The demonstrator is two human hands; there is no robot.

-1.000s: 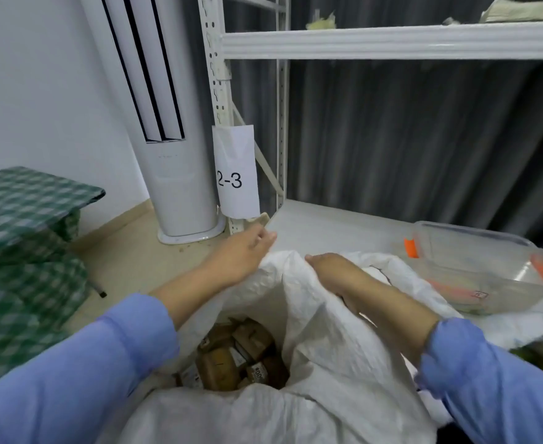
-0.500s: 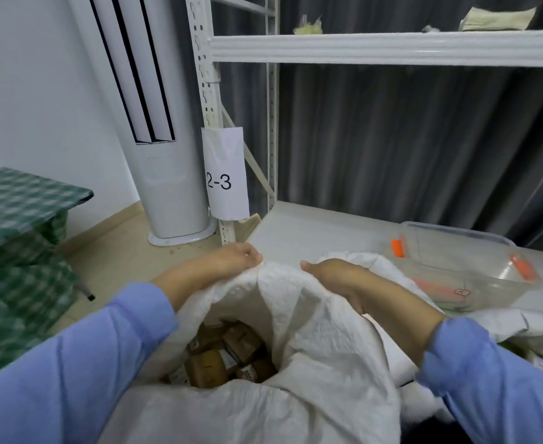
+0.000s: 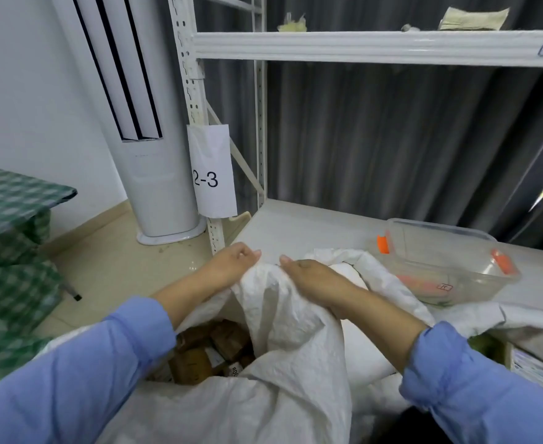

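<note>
Here, both hands work at the mouth of a white woven sack (image 3: 283, 331) that stands in front of the person, its far edge lying against the front of the lower shelf (image 3: 295, 225). The left grip (image 3: 231, 267) has its fingers curled round the sack's far rim, bunching the cloth on the left side of a raised fold. The right grip (image 3: 312, 277) is clenched on the same rim just beside it, the thumb pointing toward the left hand and the fingers tucked into the fabric; the two hands are near each other but not touching. Blue sleeves (image 3: 71, 379) cover both forearms down to the wrists. The sack's mouth gapes open below the left forearm, and brown boxes (image 3: 199, 357) lie packed inside it. More white sacking spreads over the shelf to the right, next to a clear plastic tub (image 3: 449, 267) with orange clips. A paper label (image 3: 214, 174) marked 2-3 hangs on the shelf's white upright, with a tall white air conditioner (image 3: 155, 174) standing on the floor just left of it. A green checked cloth (image 3: 14, 193) covers furniture at the far left, and a dark curtain (image 3: 392, 139) hangs behind the shelf.
</note>
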